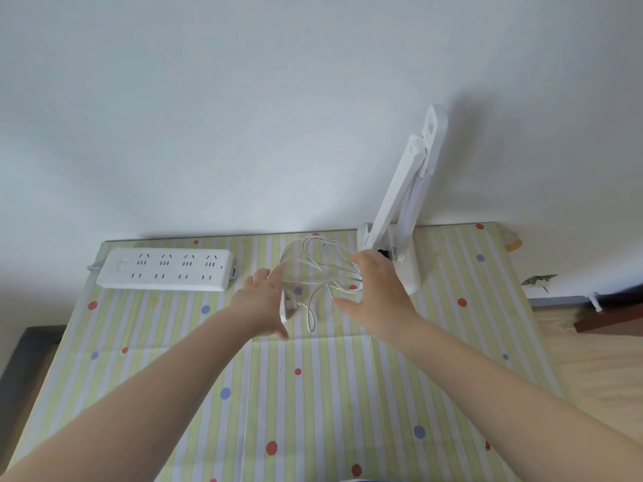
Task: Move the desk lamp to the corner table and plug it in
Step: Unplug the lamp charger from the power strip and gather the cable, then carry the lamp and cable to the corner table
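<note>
The white desk lamp (405, 203) stands folded at the back right of the table, leaning against the wall. Its white cable (322, 273) lies in loose loops on the striped tablecloth (313, 394) in front of the lamp. The cable's white plug (288, 305) rests at the left of the loops. My left hand (261, 300) reaches in with fingers extended, and the plug sits between its thumb and forefinger. My right hand (377, 297) hovers over the right side of the loops, fingers spread, just in front of the lamp's base. A white power strip (165, 269) lies at the back left.
The table stands against a plain white wall. A dark piece of furniture (28, 360) borders the table on the left. To the right lie a wooden floor (605, 360) and some small debris by the wall.
</note>
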